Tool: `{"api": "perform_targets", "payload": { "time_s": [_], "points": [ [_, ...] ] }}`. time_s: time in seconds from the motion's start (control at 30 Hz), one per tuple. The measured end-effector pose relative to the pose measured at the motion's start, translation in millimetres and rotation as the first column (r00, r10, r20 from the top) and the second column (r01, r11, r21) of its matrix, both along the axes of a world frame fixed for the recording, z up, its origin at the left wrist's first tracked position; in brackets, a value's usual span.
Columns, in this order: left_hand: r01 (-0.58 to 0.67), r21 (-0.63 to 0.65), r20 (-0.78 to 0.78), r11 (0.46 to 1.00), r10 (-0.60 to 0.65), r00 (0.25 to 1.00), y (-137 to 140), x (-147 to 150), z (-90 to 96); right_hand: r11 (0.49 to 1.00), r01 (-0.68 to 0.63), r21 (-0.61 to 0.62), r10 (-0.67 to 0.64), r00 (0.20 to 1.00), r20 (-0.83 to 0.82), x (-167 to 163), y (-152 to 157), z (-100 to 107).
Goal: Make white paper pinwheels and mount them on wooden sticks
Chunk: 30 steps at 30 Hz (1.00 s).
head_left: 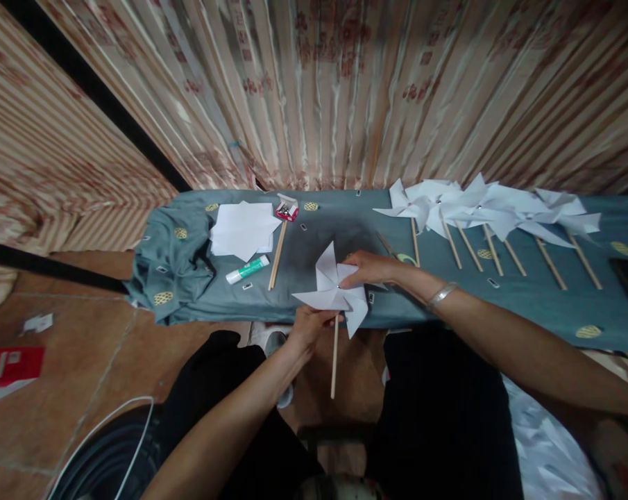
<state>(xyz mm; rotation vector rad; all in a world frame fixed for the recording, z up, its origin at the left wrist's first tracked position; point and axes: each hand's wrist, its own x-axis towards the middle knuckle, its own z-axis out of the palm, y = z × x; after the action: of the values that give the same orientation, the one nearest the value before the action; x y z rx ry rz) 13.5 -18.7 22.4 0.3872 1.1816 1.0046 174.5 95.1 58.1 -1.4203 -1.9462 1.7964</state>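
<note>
A white paper pinwheel (328, 295) on a wooden stick (335, 361) is held at the front edge of the cloth-covered table. My left hand (311, 326) is closed around the stick just under the paper blades. With the thumb at the pin in the pinwheel's centre, my right hand (363, 269) grips the blades from the right; its other fingers are partly hidden behind the paper. Scissors (406, 259) with light green handles lie just beyond my right wrist.
Several finished pinwheels (480, 208) lie in a row at the right. Paper sheets (243, 229), a glue stick (247, 269), loose wooden sticks (277, 257) and a small red box of pins (287, 208) are at the left. A pleated curtain (334, 90) hangs behind the table (314, 236).
</note>
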Motion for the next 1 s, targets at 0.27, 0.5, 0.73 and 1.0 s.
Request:
{"api": "perform_targets", "payload": {
  "time_s": [0.27,0.5,0.73,1.0],
  "points": [
    [-0.043,-0.052,0.046,0.998,0.045,0.998,-13,-1,7.4,1.000,0.004,0.017,-0.005,1.000,0.013,2,-6,-4],
    [-0.066,-0.160,0.136,0.985,0.088,0.987,-35,-3,7.2,0.996,-0.067,0.052,0.063,0.994,0.089,-5,-4,-6],
    [-0.075,-0.242,0.154,0.967,0.115,0.981,-39,-1,-5.8,0.954,-0.257,0.151,0.214,0.943,0.254,-15,2,-1],
    [-0.070,-0.292,0.187,0.954,0.129,0.974,-35,2,-5.6,0.832,-0.504,0.233,0.333,0.789,0.515,-26,10,11]
  ]
}}
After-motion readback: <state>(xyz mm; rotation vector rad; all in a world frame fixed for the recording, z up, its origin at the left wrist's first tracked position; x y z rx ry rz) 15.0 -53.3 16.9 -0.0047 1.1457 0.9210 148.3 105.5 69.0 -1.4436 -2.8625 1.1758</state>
